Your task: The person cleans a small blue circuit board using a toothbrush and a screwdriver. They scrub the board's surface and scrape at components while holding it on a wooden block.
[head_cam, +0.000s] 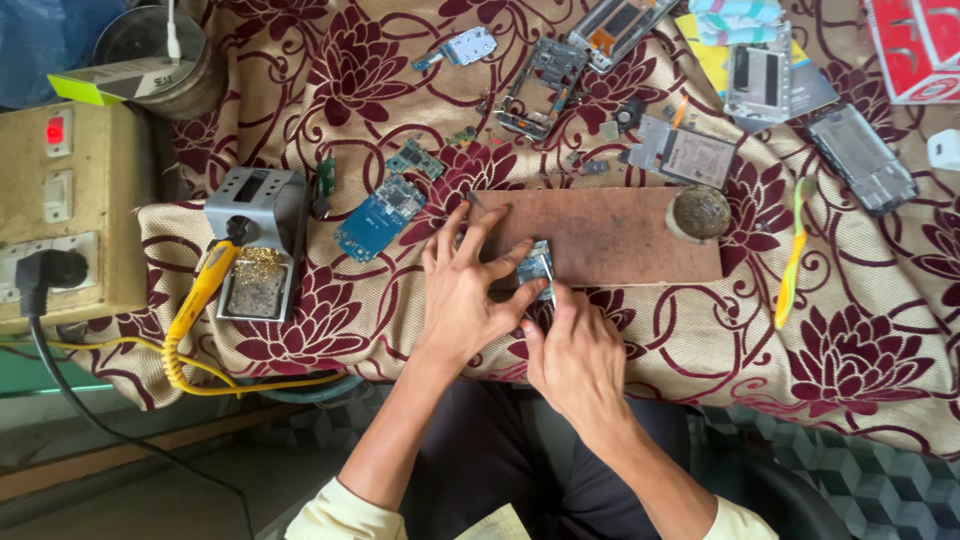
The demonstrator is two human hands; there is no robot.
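Small circuit board (536,268) between both hands, seemingly pinched, on wooden board (620,235)

The left hand (462,292) and right hand (578,352) are covering much of the small circuit board (536,266), so its lower part is not showing. The red box (918,45) and white object (944,150) are being cut off by the right edge. Small loose parts (590,165) on the cloth are appearing too tiny to identify.
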